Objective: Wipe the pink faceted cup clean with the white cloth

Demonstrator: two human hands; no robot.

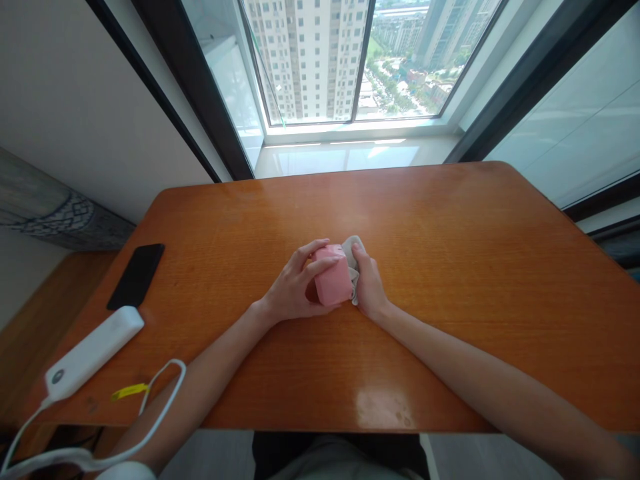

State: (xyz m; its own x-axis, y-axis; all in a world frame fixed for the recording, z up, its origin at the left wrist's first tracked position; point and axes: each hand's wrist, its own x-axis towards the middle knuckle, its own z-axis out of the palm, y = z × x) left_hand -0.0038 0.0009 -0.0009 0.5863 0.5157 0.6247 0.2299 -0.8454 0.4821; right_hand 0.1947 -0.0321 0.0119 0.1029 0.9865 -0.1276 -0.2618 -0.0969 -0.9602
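A small pink box (334, 280) is held over the middle of the wooden table (475, 267). My left hand (303, 283) grips it from the left, with fingers over its top and the thumb low along the near side. On the box's right side, a crumpled light-grey cloth (354, 252) is pressed against it. My right hand (369, 283) is closed on that cloth, thumb on top; its other fingers are mostly hidden.
A black phone (136, 276) lies at the table's left. Nearer me is a white power strip (95, 353), its white cable (173, 400) looping by my left forearm with a yellow tag (130, 391). A window (350, 67) stands beyond the far edge.
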